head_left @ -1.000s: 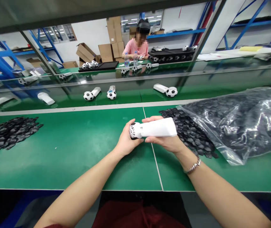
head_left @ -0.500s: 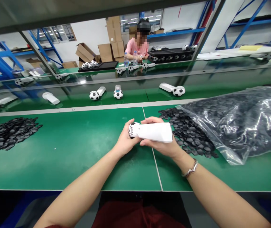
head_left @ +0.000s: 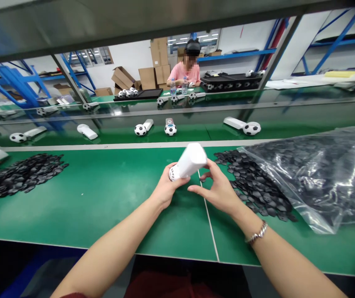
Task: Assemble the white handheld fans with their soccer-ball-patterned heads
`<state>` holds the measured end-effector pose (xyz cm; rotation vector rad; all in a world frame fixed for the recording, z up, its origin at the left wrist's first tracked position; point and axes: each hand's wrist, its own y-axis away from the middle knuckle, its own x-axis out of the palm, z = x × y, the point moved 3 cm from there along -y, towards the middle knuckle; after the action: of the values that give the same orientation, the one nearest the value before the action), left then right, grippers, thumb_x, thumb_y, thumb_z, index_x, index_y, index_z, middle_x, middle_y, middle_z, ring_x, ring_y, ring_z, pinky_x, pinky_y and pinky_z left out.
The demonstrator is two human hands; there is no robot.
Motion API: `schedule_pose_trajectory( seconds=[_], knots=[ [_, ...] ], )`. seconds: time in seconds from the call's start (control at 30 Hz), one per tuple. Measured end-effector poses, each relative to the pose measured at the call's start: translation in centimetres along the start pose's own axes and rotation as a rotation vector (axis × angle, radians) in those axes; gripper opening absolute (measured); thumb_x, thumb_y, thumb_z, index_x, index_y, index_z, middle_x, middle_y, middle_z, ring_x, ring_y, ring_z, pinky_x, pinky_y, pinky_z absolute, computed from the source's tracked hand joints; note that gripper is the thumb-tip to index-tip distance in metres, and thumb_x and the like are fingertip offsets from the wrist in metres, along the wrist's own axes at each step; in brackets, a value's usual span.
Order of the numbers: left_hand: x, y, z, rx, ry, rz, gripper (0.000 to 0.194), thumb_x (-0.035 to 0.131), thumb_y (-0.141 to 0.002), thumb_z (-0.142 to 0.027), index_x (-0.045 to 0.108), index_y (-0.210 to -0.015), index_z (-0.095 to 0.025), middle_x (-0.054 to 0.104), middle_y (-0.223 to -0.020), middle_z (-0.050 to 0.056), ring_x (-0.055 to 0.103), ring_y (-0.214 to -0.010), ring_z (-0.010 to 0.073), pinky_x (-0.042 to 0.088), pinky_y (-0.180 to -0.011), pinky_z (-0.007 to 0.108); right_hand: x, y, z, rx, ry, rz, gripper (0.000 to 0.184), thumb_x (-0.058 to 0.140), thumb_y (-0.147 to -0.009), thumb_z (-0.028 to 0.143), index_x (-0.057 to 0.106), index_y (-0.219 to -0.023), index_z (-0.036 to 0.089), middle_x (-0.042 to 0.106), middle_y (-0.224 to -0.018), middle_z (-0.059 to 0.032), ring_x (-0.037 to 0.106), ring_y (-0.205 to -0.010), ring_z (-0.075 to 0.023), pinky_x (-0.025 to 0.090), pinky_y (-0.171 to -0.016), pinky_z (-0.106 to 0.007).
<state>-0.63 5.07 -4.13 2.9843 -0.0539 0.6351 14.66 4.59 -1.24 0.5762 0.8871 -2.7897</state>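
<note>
Left hand (head_left: 165,191) grips white fan (head_left: 190,161) (ball end down); right hand (head_left: 217,192) seemingly apart.

The 1 view comes from a camera worn on the person's head – it sits above the near edge of the green workbench (head_left: 71,211) and looks forward and down. The left hand (head_left: 165,189) and right hand (head_left: 218,192) show close up in the lower middle, while a co-worker (head_left: 185,66) appears small, well beyond them.
</note>
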Motion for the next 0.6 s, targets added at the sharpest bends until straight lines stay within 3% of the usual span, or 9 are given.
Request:
schedule_pose_trajectory(
  seconds=[0.07,0.13,0.27,0.4,0.6],
  knots=[
    [-0.3,-0.3,-0.1,-0.050,0.061,-0.042,0.050,0.078,-0.060,-0.023,0.051,-0.102,-0.019,0.057,-0.095,0.001,0.056,-0.082,0.0115,0.046,-0.070,0.024,0.0,-0.1,-1.1,0.065,0.137,0.019,0.060,0.068,-0.074,0.044,0.043,-0.125,0.025,0.048,-0.122,-0.0106,0.046,-0.112,-0.0304,0.051,-0.076,-0.042],
    [-0.5,-0.7,-0.2,-0.087,0.094,-0.055,0.045,0.075,-0.064,-0.031,0.051,-0.100,-0.019,0.056,-0.090,0.001,0.058,-0.076,0.0117,0.047,-0.060,0.022,-0.1,0.0,-2.3,0.089,0.300,0.039,0.049,0.066,-0.075,0.042,0.050,-0.117,0.024,0.051,-0.117,-0.0108,0.045,-0.112,-0.0319,0.046,-0.085,-0.048],
    [-1.0,-1.1,-0.4,-0.118,0.178,-0.083,0.049,0.073,-0.065,-0.038,0.047,-0.104,-0.025,0.056,-0.085,-0.002,0.062,-0.069,0.0124,0.042,-0.046,0.018,0.1,0.4,-4.4,0.081,0.516,0.144,0.037,0.062,-0.076,0.040,0.057,-0.107,0.021,0.057,-0.109,-0.0106,0.048,-0.107,-0.0321,0.039,-0.092,-0.050],
    [-1.0,-1.2,-0.2,-0.124,0.227,-0.084,0.051,0.074,-0.064,-0.039,0.047,-0.105,-0.025,0.057,-0.083,-0.001,0.064,-0.066,0.0138,0.041,-0.042,0.017,0.3,1.0,-6.0,0.104,0.608,0.257,0.033,0.055,-0.079,0.043,0.061,-0.102,0.020,0.058,-0.107,-0.0102,0.052,-0.100,-0.0311,0.041,-0.089,-0.048],
    [-0.8,-1.3,0.2,-0.107,0.232,-0.082,0.054,0.077,-0.061,-0.035,0.048,-0.105,-0.021,0.059,-0.082,0.000,0.063,-0.061,0.0129,0.042,-0.039,0.016,0.2,0.8,-6.8,0.091,0.563,0.284,0.034,0.046,-0.080,0.046,0.063,-0.096,0.022,0.061,-0.101,-0.0090,0.055,-0.094,-0.0301,0.043,-0.084,-0.047]
  ],
)
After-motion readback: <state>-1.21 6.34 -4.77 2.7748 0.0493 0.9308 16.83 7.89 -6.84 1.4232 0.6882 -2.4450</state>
